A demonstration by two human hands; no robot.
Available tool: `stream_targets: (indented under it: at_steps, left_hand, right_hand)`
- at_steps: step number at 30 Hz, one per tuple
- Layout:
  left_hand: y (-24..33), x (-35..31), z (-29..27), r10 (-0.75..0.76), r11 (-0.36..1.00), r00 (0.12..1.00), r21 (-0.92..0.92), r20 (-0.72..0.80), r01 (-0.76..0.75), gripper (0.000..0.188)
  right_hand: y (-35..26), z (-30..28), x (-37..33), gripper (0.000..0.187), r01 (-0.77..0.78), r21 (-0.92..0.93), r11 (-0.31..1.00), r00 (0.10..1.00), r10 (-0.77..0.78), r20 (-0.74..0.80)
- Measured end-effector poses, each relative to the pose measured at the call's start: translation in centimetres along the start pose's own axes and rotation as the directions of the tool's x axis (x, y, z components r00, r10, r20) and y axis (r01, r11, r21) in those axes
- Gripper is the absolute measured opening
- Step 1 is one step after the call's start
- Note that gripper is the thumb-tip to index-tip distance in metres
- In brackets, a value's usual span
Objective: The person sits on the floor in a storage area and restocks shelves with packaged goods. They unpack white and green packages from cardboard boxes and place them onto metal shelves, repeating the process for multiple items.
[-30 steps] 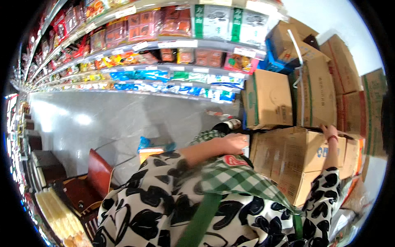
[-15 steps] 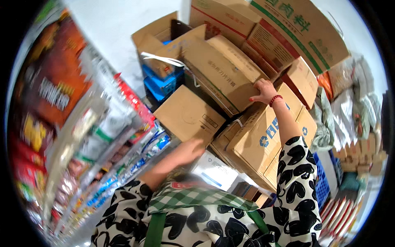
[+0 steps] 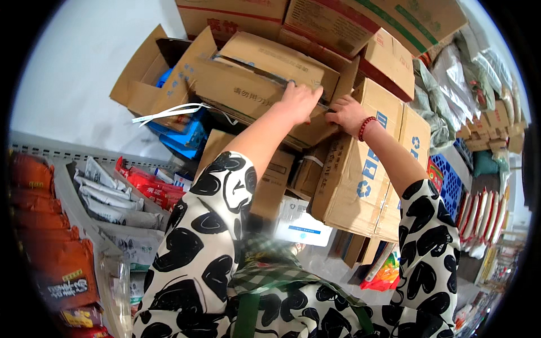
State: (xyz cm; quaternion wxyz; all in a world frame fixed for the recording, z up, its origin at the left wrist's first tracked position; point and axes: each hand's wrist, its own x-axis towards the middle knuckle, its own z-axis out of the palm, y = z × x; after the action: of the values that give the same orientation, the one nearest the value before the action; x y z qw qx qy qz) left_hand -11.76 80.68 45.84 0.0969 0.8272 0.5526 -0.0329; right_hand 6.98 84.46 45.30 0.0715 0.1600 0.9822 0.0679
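A person in a checked apron (image 3: 264, 273) leans over stacked cartons, a white carton (image 3: 301, 222) low in front and a taped carton (image 3: 360, 169) beneath the right forearm. The left hand (image 3: 298, 104) lies on a long box (image 3: 242, 93), fingers bent at its top edge; the right hand (image 3: 345, 114), below a red bracelet (image 3: 367, 128), curls at the box's right end. Whether either grips cannot be told. An open carton (image 3: 141, 93) stands left of the box, printed cartons (image 3: 329, 28) behind.
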Motion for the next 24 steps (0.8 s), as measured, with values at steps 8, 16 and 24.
stream_targets:
  at_steps: [8, 16, 24]
  left_hand:
    - [-1.8, 0.3, 1.6, 0.151, 0.988, 0.981, 0.012, 0.123, -0.154, 0.022]
    - [-7.4, -6.7, -2.7, 0.195, 0.981, 0.965, -0.026, 0.173, -0.194, 0.022]
    - [-8.8, -18.4, 1.1, -0.036, 0.998, 0.998, -0.055, -0.049, 0.034, 0.01]
  right_hand:
    - [-1.3, 0.5, -0.2, 0.015, 0.143, -0.089, 0.986, 0.989, -0.144, -0.011]
    - [-5.6, -2.8, 2.9, 0.021, 0.24, 0.045, 0.97, 0.965, -0.234, -0.118]
    - [-16.6, -6.1, 4.1, 0.006, 0.281, 0.159, 0.946, 0.956, -0.262, -0.133]
